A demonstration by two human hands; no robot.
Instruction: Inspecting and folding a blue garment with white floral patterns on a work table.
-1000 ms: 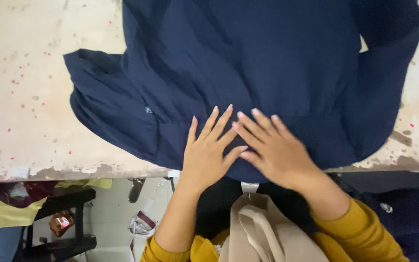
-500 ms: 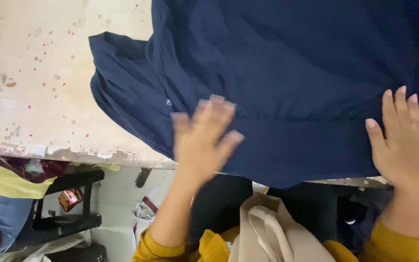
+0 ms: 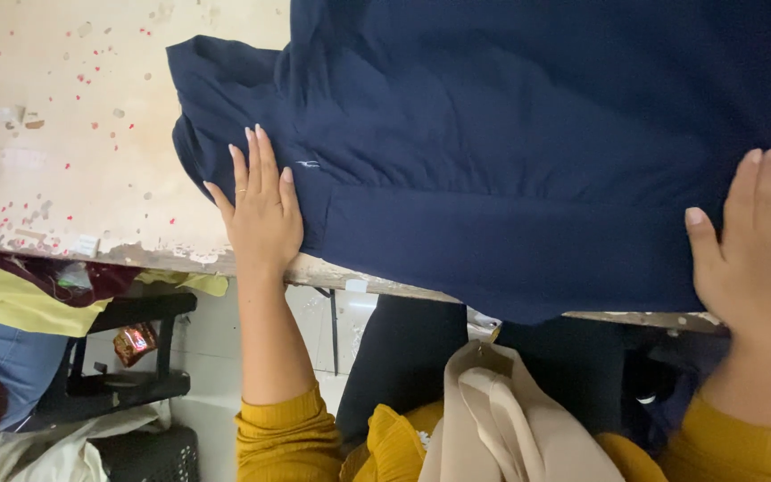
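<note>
A dark navy garment [image 3: 510,152] lies spread on a worn cream table [image 3: 73,116], its lower hem hanging slightly over the near edge. My left hand [image 3: 261,210] rests flat on the garment's left side near a small white mark, fingers together and pointing away from me. Flat on the right part of the hem lies my right hand [image 3: 751,250], fingers slightly spread. Neither hand grips the cloth. Both arms wear mustard-yellow sleeves.
The table top is chipped and dotted with red specks. Below its near edge to the left sit yellow and blue clothes [image 3: 11,303], a black stool frame [image 3: 127,348] and a small red packet [image 3: 134,341]. A beige bag strap [image 3: 501,411] hangs at my front.
Both hands started together at the middle of the hem and have slid apart, the left one to the left side and the right one to the right, flattening the cloth.
</note>
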